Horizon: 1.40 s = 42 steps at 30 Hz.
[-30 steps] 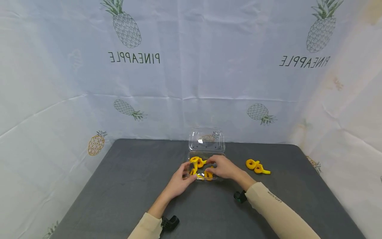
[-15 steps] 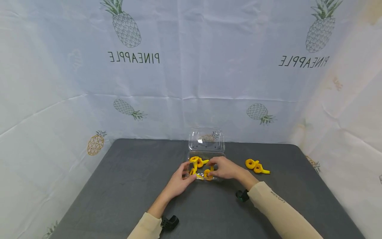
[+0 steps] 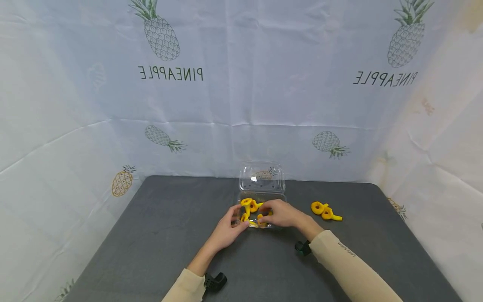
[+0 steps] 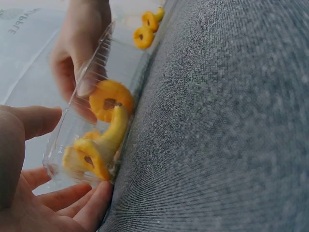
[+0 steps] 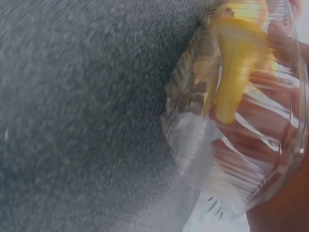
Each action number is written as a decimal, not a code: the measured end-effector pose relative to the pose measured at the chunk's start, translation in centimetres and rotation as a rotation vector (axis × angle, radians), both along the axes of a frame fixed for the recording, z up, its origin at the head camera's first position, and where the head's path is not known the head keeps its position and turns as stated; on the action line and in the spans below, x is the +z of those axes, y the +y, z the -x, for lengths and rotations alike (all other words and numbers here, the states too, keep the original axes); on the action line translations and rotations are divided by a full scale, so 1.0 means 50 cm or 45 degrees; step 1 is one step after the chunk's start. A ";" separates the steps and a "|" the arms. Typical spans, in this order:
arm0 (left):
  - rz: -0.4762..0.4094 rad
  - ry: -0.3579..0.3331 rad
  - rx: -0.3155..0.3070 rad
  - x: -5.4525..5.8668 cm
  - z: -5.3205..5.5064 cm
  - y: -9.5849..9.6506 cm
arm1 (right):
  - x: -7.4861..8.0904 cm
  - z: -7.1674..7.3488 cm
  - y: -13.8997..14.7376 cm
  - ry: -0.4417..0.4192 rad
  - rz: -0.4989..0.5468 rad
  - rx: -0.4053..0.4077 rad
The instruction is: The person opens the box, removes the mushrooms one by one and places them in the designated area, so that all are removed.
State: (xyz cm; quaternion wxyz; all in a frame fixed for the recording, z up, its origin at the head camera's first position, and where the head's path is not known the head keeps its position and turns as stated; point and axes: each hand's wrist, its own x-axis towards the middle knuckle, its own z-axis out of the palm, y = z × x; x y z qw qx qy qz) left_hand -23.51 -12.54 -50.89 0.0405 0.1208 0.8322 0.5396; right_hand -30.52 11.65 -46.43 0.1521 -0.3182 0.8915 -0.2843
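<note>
A clear plastic clamshell container [image 3: 281, 196] stands on the table with its lid [image 3: 247, 180] raised behind it. My left hand [image 3: 224, 233] holds its left near corner, thumb at the front rim and fingers round the end. Inside lie several yellow trumpet-shaped mushrooms, among them one mushroom [image 3: 247, 205] at the left and another with a curved stem [image 4: 116, 125] close to the front wall. My right hand [image 3: 281, 213] reaches in from the right and pinches an orange-yellow mushroom [image 4: 110, 101] low in the container. Its fingers partly cover that mushroom; the right wrist view shows a yellow stem [image 5: 231, 92] through the plastic.
Two more yellow mushrooms [image 3: 318, 207] lie together on the dark grey table [image 3: 170, 235], right of the container. A white cloth [image 3: 256, 92] printed with pineapples hangs behind the table and along both sides. Black wrist devices [image 3: 215, 282] sit under the sleeves.
The right hand has shifted slightly inside the container, and its mushroom has turned and is more covered by the fingers. The left hand and container have stayed in place.
</note>
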 end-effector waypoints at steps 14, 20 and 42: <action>-0.005 0.014 -0.008 -0.002 -0.001 0.001 | -0.008 0.001 -0.007 -0.009 0.110 0.035; -0.011 0.031 -0.014 -0.008 0.002 0.001 | -0.002 -0.007 -0.001 -0.042 0.229 0.003; -0.011 0.036 0.006 0.000 -0.003 0.002 | 0.059 -0.068 0.040 0.096 0.369 -0.208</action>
